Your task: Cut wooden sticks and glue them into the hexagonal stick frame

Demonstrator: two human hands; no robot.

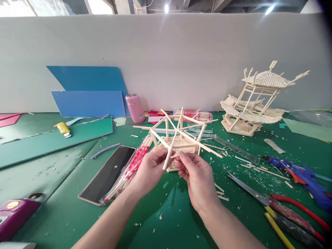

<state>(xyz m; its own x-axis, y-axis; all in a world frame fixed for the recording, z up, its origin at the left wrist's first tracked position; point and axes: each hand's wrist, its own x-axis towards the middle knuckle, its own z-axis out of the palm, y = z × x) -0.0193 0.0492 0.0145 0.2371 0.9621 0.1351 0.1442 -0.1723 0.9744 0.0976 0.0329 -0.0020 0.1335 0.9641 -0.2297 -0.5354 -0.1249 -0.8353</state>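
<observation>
At the centre of the frame, both hands hold a half-built wooden-stick model frame [178, 140] just above the green tabletop [64, 166], lifted so its spokes stand free. The left hand [149, 169] has its fingers closed around one slanting stick [169, 154], steadying the structure, while the right hand [198, 178] pinches the lower edge between thumb and fingertips. A finished stick pagoda [255, 102] stands at upper right, seemingly for reference. The blue glue gun [303, 176], pliers [290, 214] and a packet of sticks [129, 169] lie close by, within reach.
</observation>
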